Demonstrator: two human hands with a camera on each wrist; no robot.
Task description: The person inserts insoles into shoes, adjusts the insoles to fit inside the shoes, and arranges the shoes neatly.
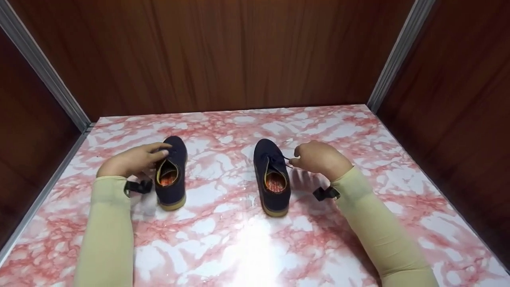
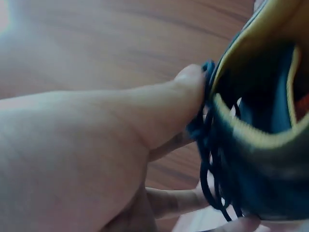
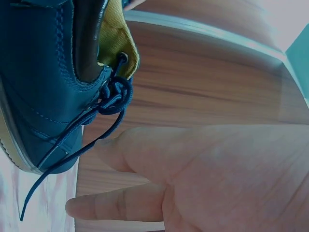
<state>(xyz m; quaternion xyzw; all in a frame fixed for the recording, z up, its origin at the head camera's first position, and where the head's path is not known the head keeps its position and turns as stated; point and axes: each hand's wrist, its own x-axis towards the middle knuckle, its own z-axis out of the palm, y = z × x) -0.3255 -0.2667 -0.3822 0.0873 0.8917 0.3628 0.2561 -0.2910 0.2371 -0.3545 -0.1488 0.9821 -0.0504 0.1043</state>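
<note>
Two dark navy lace-up shoes with tan soles and yellow lining stand apart, toes pointing away. At the left shoe point(image 1: 171, 191), my left hand point(image 1: 133, 159) reaches in from the left, its thumb and fingers spread over the lace area. In the left wrist view its thumb tip lies against the looped laces point(image 2: 207, 159), with other fingers extended below. Beside the right shoe point(image 1: 275, 199) is my right hand point(image 1: 320, 157), fingers loosely bent. Its thumb tip is right at the shoelace point(image 3: 108, 130) in the right wrist view, the index finger apart below.
The shoes stand on a red-and-white marbled tabletop point(image 1: 223, 175). Brown wood-grain panels point(image 1: 247, 56) enclose it at the back and both sides, with metal corner posts point(image 1: 398, 56). A black strap point(image 1: 326, 193) hangs at each wrist.
</note>
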